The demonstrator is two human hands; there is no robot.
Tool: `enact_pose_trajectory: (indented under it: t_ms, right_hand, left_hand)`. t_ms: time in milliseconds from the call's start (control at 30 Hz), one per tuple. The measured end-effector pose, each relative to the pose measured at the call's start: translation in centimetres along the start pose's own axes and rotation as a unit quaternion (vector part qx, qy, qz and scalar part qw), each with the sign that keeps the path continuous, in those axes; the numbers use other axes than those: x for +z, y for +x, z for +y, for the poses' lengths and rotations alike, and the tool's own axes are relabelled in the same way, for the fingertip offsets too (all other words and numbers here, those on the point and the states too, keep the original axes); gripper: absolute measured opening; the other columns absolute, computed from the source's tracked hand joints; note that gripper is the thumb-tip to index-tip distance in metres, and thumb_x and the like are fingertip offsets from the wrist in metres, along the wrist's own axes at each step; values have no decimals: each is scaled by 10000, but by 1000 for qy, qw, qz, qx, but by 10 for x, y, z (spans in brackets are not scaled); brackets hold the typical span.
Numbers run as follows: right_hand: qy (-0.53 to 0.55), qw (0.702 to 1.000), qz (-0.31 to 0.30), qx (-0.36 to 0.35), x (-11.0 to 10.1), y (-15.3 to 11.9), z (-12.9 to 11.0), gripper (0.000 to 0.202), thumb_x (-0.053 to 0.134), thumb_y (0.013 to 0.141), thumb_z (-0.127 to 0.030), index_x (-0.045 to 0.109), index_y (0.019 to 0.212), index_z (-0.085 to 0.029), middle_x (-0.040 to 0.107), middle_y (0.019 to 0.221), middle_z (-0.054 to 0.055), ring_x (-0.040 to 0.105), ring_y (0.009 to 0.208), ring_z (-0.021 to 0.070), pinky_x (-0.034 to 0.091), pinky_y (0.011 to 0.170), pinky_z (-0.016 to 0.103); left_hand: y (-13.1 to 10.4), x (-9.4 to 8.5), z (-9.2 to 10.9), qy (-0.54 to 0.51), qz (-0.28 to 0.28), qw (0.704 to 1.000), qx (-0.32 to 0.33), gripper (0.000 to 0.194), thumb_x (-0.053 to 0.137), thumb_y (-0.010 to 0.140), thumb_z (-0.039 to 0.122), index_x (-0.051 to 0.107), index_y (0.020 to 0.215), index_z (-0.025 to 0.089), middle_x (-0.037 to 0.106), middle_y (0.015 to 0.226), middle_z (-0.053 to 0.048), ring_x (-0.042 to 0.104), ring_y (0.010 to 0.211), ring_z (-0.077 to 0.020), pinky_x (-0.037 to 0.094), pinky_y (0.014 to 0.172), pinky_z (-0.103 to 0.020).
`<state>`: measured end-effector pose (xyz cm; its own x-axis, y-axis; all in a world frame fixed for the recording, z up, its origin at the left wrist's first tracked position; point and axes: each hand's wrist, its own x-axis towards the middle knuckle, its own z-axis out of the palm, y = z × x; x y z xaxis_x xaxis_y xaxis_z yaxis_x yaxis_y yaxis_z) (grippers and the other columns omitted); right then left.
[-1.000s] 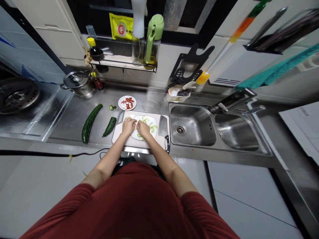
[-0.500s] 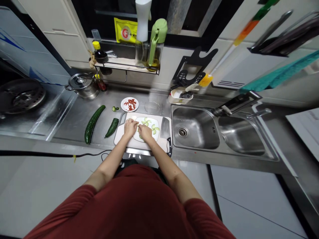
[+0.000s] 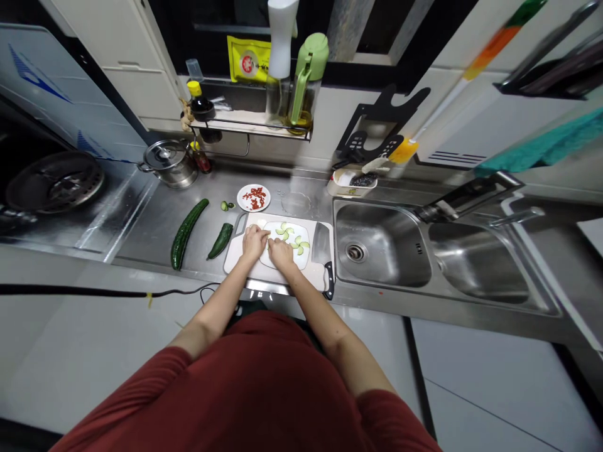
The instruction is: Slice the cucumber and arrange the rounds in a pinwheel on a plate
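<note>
My left hand [image 3: 255, 242] is over the left edge of a white plate [image 3: 304, 258], its fingers pinched together. Close beside it, my right hand [image 3: 281, 253] reaches down onto the plate, fingers also bent and closed. Whatever lies between the fingertips is hidden or too small to name. Pale green cucumber slices [image 3: 284, 231] are laid out on the plate in pinwheel shapes. Under the plate is a white cutting board [image 3: 232, 256] with a grey handle. A kitchen knife [image 3: 321, 243] rests on its right side, black handle towards me.
Left of the board lie a cut cucumber [image 3: 220, 241] and a whole cucumber [image 3: 187, 233]. Behind are cucumber ends [image 3: 227, 206] and a small plate [image 3: 241, 202] of chopped red pieces. A lidded pot [image 3: 169, 164] stands back left; a double sink [image 3: 381, 245] is on the right.
The whole view has shifted, so everything appears slightly further right. Both hands stay at the plate's left part, with hardly any change in their grip.
</note>
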<state>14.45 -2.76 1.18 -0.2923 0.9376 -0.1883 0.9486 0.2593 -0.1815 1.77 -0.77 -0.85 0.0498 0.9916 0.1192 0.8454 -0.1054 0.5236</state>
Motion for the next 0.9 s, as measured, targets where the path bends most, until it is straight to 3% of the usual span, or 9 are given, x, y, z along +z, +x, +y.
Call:
enact_pose_trajectory:
  t_ms: [167, 433, 900]
  right_hand:
    - [-8, 1000, 4, -1, -1, -1, 0, 333, 337, 987, -245, 562, 1224, -188, 636, 1058, 127, 608, 953, 235, 457, 755, 312]
    - [10, 1000, -5, 17, -9, -7, 6, 332, 296, 1006, -279, 554, 1202, -208, 616, 1091, 114, 608, 954, 208, 444, 783, 298]
    - [11, 1000, -16, 11, -6, -7, 4, 333, 322, 1004, -307, 564, 1213, -212, 617, 1105, 104, 604, 968, 212, 443, 791, 303]
  left_hand:
    - [2, 1, -2, -20, 1, 1000, -12, 270, 534, 873, 254, 744, 1044, 255, 549, 1021, -99, 477, 1010, -258, 403, 907, -363]
    - [1, 3, -13, -48, 51, 996, -49, 265, 552, 855, 227, 715, 1064, 240, 587, 1007, -82, 524, 1026, -239, 407, 968, -362]
    - [0, 4, -9, -22, 32, 998, -45, 243, 599, 830, 260, 745, 1025, 261, 566, 1029, -77, 508, 1020, -249, 425, 952, -364]
